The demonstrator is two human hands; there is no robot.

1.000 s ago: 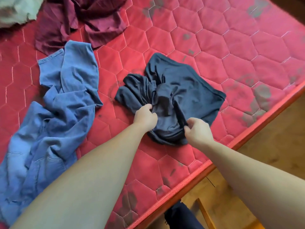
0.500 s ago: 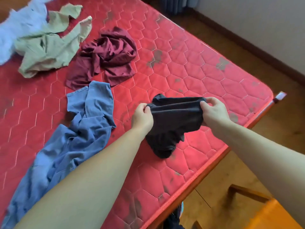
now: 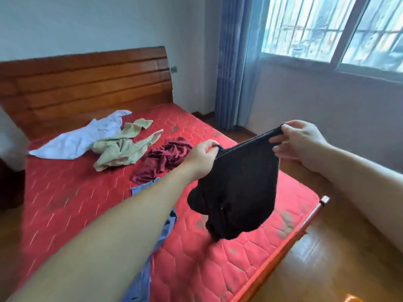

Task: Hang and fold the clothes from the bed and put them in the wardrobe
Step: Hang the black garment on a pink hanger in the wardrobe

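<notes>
Lifted clear of the mattress (image 3: 65,203) since half a second ago, the dark garment (image 3: 239,192) is now held in the air, and more of the room is seen. Its top edge is pinched at one end by the left hand (image 3: 201,159), fingers curled round the fabric, and at the other by the thumb and fingers of the right hand (image 3: 298,142), so that the edge is stretched between them. The rest of the garment hangs bunched below, above the bed's corner at 5 o'clock. On the mattress, a maroon garment (image 3: 165,159) lies at 9 o'clock from the left hand, a beige one (image 3: 122,149) and a pale blue-white one (image 3: 82,140) farther toward 10 o'clock. A blue garment (image 3: 152,247) is partly hidden under the left forearm. A wooden headboard (image 3: 87,88) is seen at 10 o'clock, a curtain (image 3: 235,62) and barred window (image 3: 327,29) at 1 o'clock.
</notes>
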